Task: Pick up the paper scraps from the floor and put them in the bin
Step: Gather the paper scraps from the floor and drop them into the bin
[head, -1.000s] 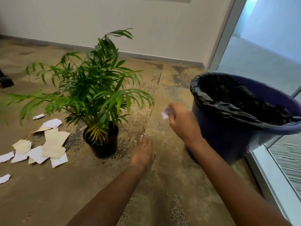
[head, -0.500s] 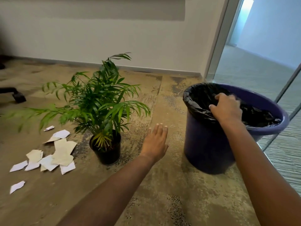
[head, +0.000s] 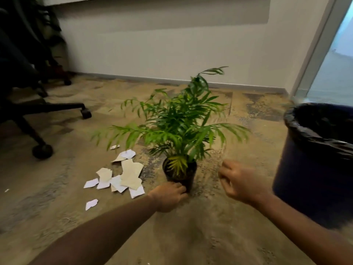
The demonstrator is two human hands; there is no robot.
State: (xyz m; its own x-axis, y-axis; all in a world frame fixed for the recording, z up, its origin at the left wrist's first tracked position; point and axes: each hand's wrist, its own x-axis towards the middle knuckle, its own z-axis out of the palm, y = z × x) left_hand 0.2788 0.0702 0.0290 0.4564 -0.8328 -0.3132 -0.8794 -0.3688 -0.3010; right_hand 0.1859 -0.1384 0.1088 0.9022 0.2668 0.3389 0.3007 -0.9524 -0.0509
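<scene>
Your torn paper scraps, flat ragged-edged pieces in white and cream, lie in an overlapping heap on the mottled tan carpet floor, just left of the small round black plastic pot that holds a green feathery-leaved palm plant; a few stray pieces lie apart from the heap. Your left hand sits low at the pot's base, back upward, fingers bent and close together; blur prevents telling whether they touch or grip the pot. Your right hand hangs between pot and bin, fingers loosely curled around nothing. The round dark blue plastic bin, lined with a crinkled glossy black bag, stands at the right, well apart from the scraps; its interior is too dark to tell contents. A black wheeled chair base stands at the left
</scene>
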